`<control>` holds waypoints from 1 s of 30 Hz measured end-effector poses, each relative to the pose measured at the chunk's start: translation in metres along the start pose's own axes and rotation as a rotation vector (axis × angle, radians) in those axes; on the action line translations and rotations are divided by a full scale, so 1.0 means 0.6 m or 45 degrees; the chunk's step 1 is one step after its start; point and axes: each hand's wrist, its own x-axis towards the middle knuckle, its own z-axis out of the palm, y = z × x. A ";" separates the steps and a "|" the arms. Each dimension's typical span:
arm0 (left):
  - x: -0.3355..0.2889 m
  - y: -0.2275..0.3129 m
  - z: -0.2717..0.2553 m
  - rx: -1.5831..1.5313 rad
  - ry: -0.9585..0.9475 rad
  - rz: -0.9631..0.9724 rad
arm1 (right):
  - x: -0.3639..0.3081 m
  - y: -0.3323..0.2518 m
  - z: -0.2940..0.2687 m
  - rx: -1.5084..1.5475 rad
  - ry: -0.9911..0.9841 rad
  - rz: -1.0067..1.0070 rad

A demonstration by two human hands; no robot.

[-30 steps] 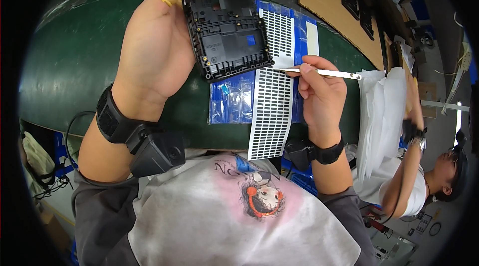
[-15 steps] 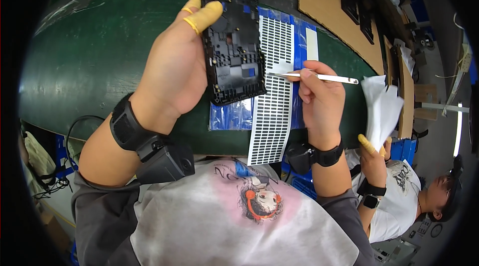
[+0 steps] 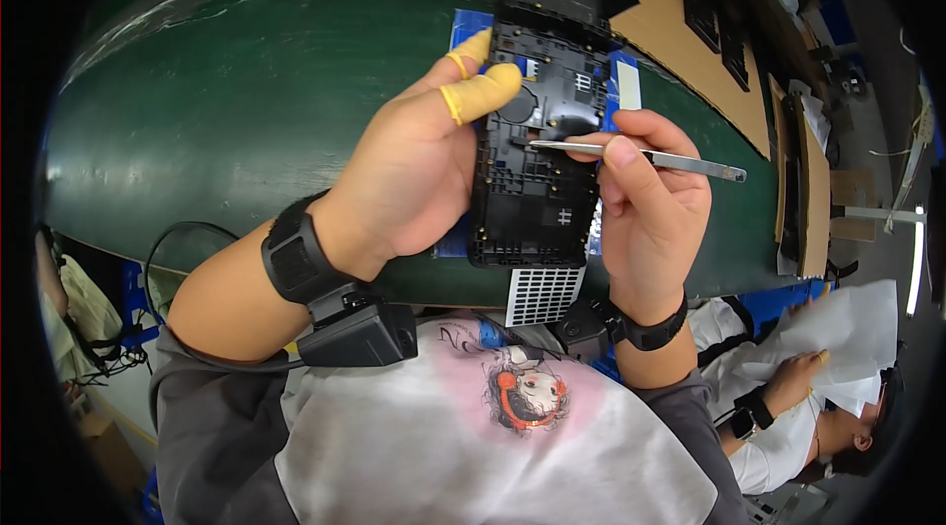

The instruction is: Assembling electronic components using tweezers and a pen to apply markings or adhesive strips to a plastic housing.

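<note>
My left hand [image 3: 424, 146], with yellow finger cots on thumb and a finger, grips the left edge of a black plastic housing [image 3: 532, 200] full of ribs and small brass-coloured inserts. My right hand [image 3: 650, 195] is closed round metal tweezers [image 3: 680, 164]. Their tips reach over the middle of the housing, too small to tell whether they touch it or hold anything. Beneath the housing lies a white sheet of small black rectangular stickers [image 3: 544, 295], mostly hidden; its lower end shows near my shirt. Blue film [image 3: 471, 28] shows around the housing.
The green work table [image 3: 227, 121] stretches left. Cardboard [image 3: 709, 82] with black plastic parts on it lies at the back right. Below right, a co-worker holds a white sheet [image 3: 838, 338]. A black cable [image 3: 163, 239] loops by my left forearm.
My left hand has brought the housing right and nearer, over the sticker sheet. The tweezers have gone from the sheet to above the housing. The co-worker's white sheet has moved lower and spread out.
</note>
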 end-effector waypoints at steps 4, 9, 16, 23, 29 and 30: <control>-0.009 0.002 0.003 0.008 -0.009 0.032 | -0.002 0.007 0.001 0.048 -0.023 0.033; -0.012 0.001 0.006 0.013 -0.019 0.046 | -0.003 0.006 0.005 0.030 -0.009 0.023; -0.015 -0.002 0.004 0.030 0.010 0.037 | -0.004 0.010 0.005 -0.045 0.034 0.051; -0.006 0.009 -0.010 0.207 0.079 0.057 | 0.009 0.012 0.012 -0.028 0.076 0.055; 0.010 0.010 0.018 0.331 0.113 0.112 | 0.001 -0.019 -0.046 0.250 0.238 -0.109; 0.009 0.006 0.013 0.367 0.146 0.088 | -0.011 -0.025 -0.070 0.225 0.306 -0.160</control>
